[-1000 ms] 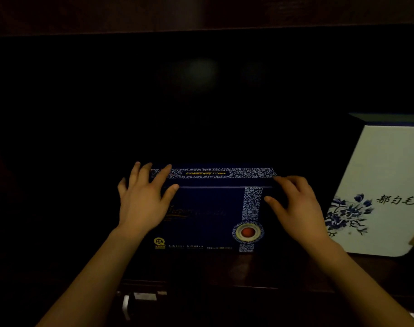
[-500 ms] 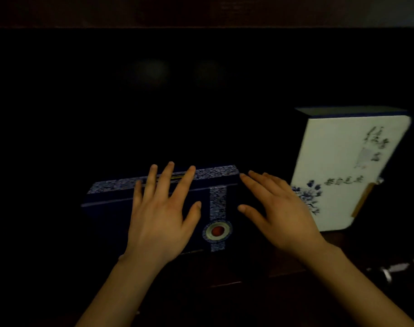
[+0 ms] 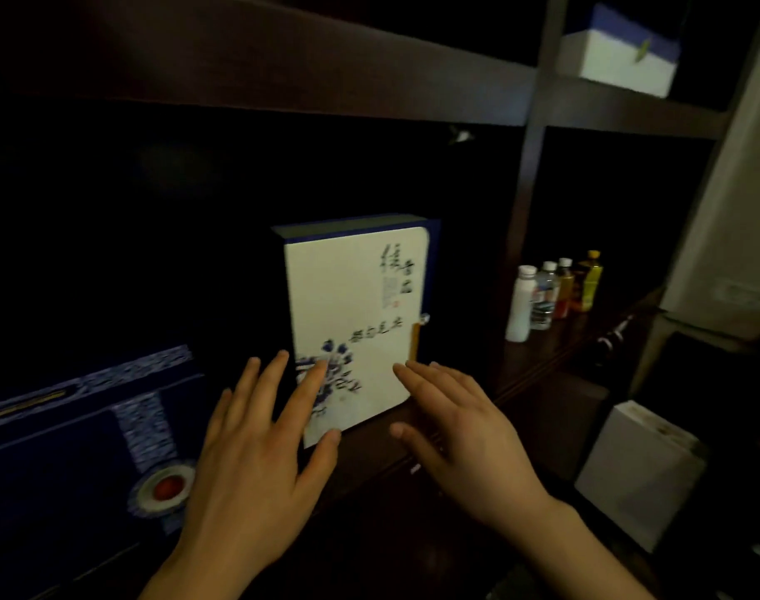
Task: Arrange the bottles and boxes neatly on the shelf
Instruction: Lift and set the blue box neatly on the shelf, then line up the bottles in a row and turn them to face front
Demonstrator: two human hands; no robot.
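Note:
A tall white box with blue flowers and black writing stands upright on the dark wooden shelf. My left hand hovers in front of its lower left corner, fingers spread, holding nothing. My right hand is at its lower right corner, fingers apart, empty. A dark blue box with a patterned band and a red dot emblem stands at the far left. Several bottles stand in a row in the compartment to the right.
An upright wooden post divides the shelf compartments. A white and blue box sits on the upper shelf at top right. A pale box stands low at the right. The shelf interior is very dark.
Both hands left the dark blue box and moved right to the white box. The view swung right, so the blue box now sits at the left edge and the bottles appear.

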